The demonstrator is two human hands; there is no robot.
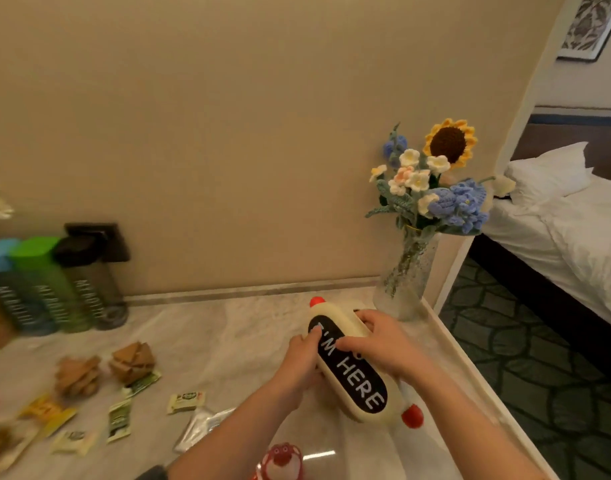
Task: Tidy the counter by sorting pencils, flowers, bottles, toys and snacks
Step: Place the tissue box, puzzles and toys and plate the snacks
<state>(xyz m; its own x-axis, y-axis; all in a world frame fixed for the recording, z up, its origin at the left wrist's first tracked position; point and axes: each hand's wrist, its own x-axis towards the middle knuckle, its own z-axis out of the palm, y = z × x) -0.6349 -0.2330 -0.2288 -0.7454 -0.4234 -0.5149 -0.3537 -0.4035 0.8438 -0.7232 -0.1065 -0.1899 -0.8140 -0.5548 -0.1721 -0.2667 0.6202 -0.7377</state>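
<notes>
A cream plush toy [357, 379] with a black "I'M HERE" panel and red tips lies at the right side of the marble counter [210, 334]. My left hand [302, 358] grips its left side, and my right hand [383, 341] holds its top and right side. A glass vase of crocheted flowers [435, 181] stands just behind, in the back right corner. Three bottles [51, 282] with blue, green and black caps stand at the back left. Several snack packets [118, 420] and two wooden puzzle toys [132, 362] lie scattered at the left.
A pink bear figure [283, 460] stands at the bottom edge near my left forearm. A silver foil packet [200, 427] lies beside it. The counter's right edge [470, 368] drops to a patterned carpet, with a bed [574, 220] beyond.
</notes>
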